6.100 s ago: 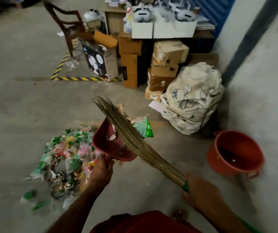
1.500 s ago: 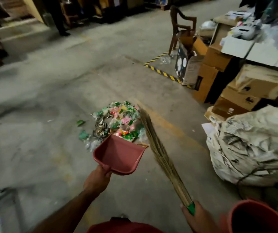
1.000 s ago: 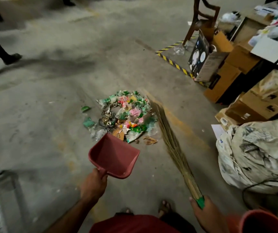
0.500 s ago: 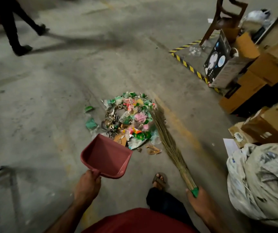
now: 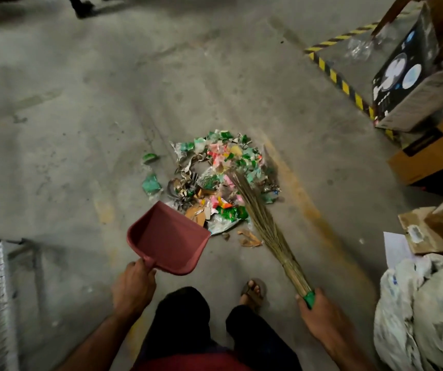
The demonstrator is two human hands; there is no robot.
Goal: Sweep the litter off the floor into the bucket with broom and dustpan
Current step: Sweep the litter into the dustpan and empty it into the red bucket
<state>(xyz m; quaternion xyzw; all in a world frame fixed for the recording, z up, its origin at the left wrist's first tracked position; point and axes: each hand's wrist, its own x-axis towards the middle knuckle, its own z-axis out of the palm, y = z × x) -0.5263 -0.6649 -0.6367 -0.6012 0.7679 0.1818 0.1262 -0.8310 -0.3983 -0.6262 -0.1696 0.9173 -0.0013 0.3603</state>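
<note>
Grey concrete floor (image 5: 81, 129) fills the view, with yellow-and-black hazard tape (image 5: 340, 79) at far right. Cardboard boxes (image 5: 429, 153) stand along the right edge, and a crumpled white sack (image 5: 423, 311) slumps at near right. At centre lies the litter pile (image 5: 215, 178) of green, pink and brown scraps. A red dustpan (image 5: 167, 236) tilts with its lip at the pile's near left edge; the left hand (image 5: 132, 285) has its grip curled round the handle. The right hand (image 5: 319, 311) grips the green-capped end of the straw broom (image 5: 263, 223), whose bristle tips rest on the pile's right side.
</note>
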